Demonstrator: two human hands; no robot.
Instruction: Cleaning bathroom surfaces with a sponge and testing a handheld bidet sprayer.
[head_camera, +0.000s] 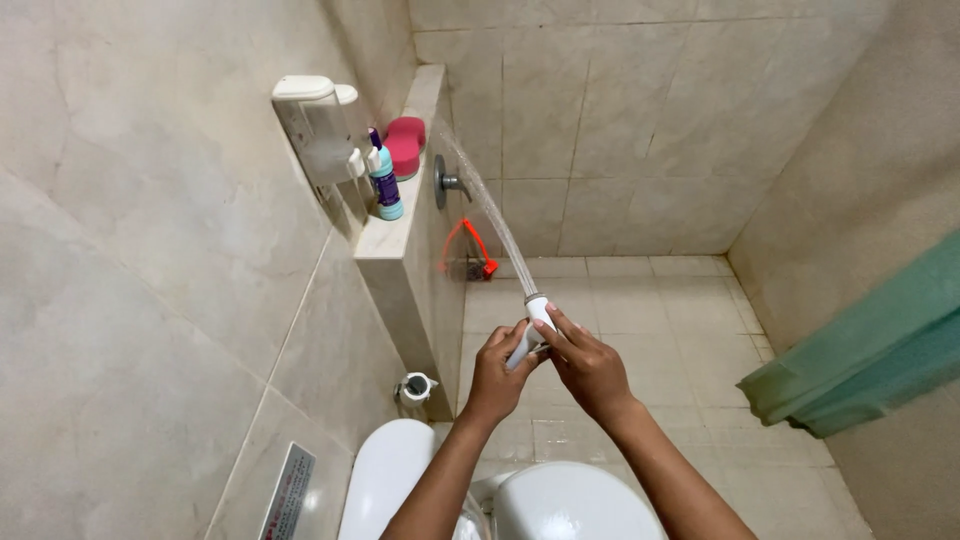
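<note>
Both the left hand (497, 373) and right hand (583, 362) are pinching the small white plastic sprayer (530, 328), aiming its water toward eleven o'clock at the beige tiled ledge (392, 235).

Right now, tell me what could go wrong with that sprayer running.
1. Both the left hand and the right hand aim the white sprayer at the ledge; the jet could topple the purple bottle.
2. Water runs onto the tiled floor, which may turn slippery.
3. Splashback might wet the toilet paper roll.
</note>
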